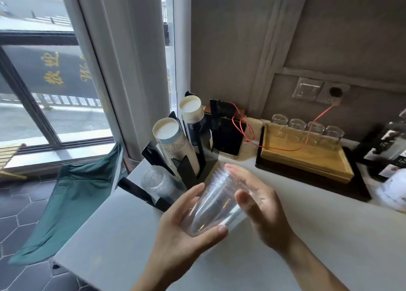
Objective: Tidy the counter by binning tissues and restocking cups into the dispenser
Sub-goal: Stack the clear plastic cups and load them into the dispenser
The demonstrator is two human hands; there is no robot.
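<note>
I hold a nested stack of clear plastic cups (216,205) over the pale counter (123,231), lying on its side with the rims pointing away from me toward the dispenser (186,172). My left hand (186,231) cradles its closed bottom end from below, thumb curled round the base. My right hand (257,202) grips the side of the stack, fingers stretched along it toward the rims. The black dispenser stands at the counter's far left corner by the window, holding two leaning columns of paper cups (175,143). Another clear stack (156,180) lies in its lowest slot, I think, though the blur makes that hard to judge. To the right sits a wooden tray (307,156) with a row of upturned glasses (307,130) along its back.
</note>
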